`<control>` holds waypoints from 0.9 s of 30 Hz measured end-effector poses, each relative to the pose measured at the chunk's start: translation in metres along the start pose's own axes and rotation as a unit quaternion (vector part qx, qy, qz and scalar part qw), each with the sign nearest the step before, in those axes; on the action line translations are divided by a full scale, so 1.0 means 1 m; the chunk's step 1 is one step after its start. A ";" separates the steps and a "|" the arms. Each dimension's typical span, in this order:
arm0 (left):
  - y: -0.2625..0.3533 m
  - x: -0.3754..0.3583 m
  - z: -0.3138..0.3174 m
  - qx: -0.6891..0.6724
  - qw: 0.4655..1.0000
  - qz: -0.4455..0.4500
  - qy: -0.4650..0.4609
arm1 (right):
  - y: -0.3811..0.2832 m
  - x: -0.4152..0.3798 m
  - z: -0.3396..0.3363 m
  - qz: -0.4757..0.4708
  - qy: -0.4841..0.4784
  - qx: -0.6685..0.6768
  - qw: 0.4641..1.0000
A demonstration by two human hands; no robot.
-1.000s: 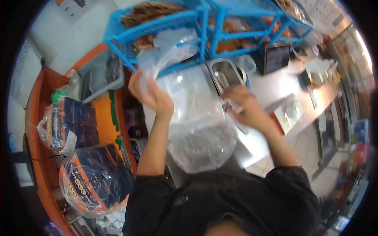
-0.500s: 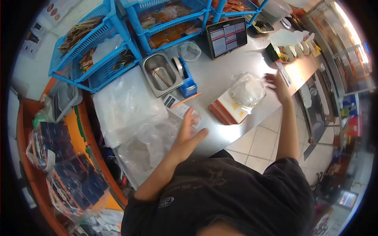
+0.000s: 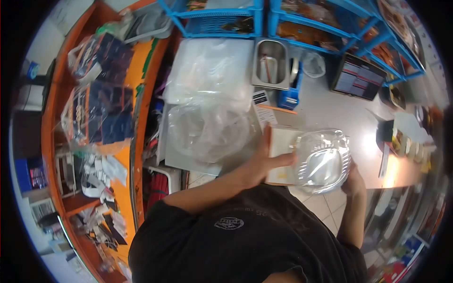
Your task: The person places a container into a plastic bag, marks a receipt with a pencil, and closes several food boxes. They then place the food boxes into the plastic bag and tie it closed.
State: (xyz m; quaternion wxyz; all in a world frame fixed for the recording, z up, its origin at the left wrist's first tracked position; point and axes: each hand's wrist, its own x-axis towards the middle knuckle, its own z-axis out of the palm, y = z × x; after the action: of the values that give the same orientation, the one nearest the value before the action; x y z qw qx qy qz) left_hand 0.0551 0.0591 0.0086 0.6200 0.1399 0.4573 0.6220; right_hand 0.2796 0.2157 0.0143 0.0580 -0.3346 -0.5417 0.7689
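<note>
Stainless steel makes up the counter (image 3: pixel 330 113) that runs beyond the fingers, and above it, farther from the person than anything they touch, stands a row of blue baskets (image 3: pixel 226 21) filled with packets. Left of the left fingers lies a broad stack of clear plastic bags (image 3: pixel 207 70), with one loose crumpled bag (image 3: pixel 207 129) just beside the thumb. Farther out to that side an orange shelf (image 3: pixel 137 118) carries dark wrapped bundles (image 3: pixel 101 113). Past the fingertips sit a small steel tray (image 3: pixel 271 63), a blue tape dispenser (image 3: pixel 289 96) touching its side, and, to the right, a tablet (image 3: pixel 358 78) leaning against the baskets. A clear plastic container (image 3: pixel 323 160), domed and closed, rests between the two hands on top of a flat white box (image 3: pixel 283 158) at the counter's near edge. The left hand (image 3: pixel 264 165) lies with thumb raised along the box's left edge and its fingers (image 3: pixel 283 161) stretched out flat over the box top, their tips meeting the container's left rim; they are spread, not curled round anything. The right hand (image 3: pixel 354 181) is mostly hidden behind the container's right side, pressed up against it, and how far its fingers are bent I cannot tell. A printed slip (image 3: pixel 264 111) lies just beyond the box.
</note>
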 end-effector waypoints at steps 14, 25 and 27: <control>0.053 -0.058 -0.227 0.040 0.992 -0.087 0.087 | 0.035 0.136 0.200 0.061 -0.100 0.072 0.991; 0.055 -0.003 -0.284 0.327 0.918 0.074 0.211 | 0.092 0.200 0.166 -0.009 0.243 -0.313 0.918; 0.066 -0.026 -0.270 0.332 0.892 0.217 0.215 | 0.066 0.175 0.174 -0.137 0.316 -0.264 0.901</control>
State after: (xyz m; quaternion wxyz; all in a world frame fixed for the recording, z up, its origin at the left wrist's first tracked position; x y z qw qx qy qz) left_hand -0.1824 -0.0585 -0.0782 0.2732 0.2962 0.7176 0.5680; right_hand 0.0628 0.1299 -0.0889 0.2406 -0.4854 -0.7185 0.4362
